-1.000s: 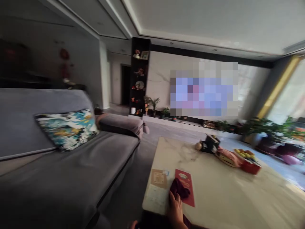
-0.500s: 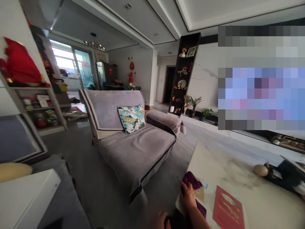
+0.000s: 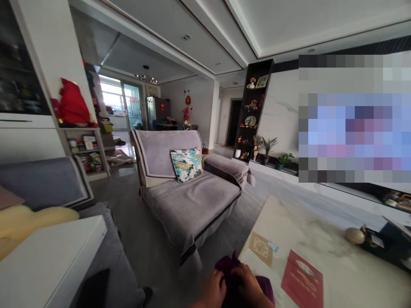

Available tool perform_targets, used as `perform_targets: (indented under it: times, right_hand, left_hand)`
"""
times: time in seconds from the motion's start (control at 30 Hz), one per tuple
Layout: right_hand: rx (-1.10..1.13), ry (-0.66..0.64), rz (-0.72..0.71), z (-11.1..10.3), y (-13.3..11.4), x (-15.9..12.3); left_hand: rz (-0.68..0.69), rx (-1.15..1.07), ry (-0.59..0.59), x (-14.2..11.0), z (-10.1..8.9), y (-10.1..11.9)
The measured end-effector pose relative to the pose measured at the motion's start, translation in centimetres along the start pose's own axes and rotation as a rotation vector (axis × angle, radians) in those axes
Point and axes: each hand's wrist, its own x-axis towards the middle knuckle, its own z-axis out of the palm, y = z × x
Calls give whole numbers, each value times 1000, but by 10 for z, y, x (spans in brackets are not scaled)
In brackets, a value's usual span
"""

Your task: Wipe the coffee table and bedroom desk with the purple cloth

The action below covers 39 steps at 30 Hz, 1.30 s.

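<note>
A dark purple cloth [image 3: 228, 262] is bunched up at the near left edge of the marble-topped table [image 3: 308, 222]. My left hand [image 3: 214, 285] grips its left side, with fingers curled into the fabric. On the other side my right hand [image 3: 246, 278] is closed on the same cloth, and a fold of it shows right of that wrist. Beyond the hands lies a tan card [image 3: 261, 248] with a pale pattern. A red booklet [image 3: 303, 280] with gold print rests flat to the right of my right hand.
Past the table stands a grey covered chaise [image 3: 189, 205] with a patterned cushion [image 3: 187, 164]. A round tan object [image 3: 354, 235] and a dark box [image 3: 379, 239] sit at the table's far right. At the left, a white surface [image 3: 64, 261] juts in before a grey sofa [image 3: 45, 179].
The purple cloth has come off the tan card, toward me and to the left. My left hand has risen and taken hold of it beside my right. The whole view has shifted somewhat.
</note>
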Motion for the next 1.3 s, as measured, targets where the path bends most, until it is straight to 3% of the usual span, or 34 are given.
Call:
perform_targets:
  times: [0.3,0.5,0.73,1.0,1.17,1.3]
  right_hand:
    - [100,29,96,-61,16,-81]
    - [-88,18,215,-110,21,-156]
    - [-161,66,497,-169,41,-258]
    - [-388,148,921,-226,23,-342]
    - [-540,250,1155,-249,-1,-352]
    - [-627,315,1067,-256,-28,-300]
  left_hand:
    - [29,84,68,-13,-3,21]
    - [115,166,55,-3,5,24]
    - [217,228,35,18,19,19]
    - [298,249,67,31,21,10]
    - [309,233,45,34,22,11]
    - [332,215,32,37,23,12]
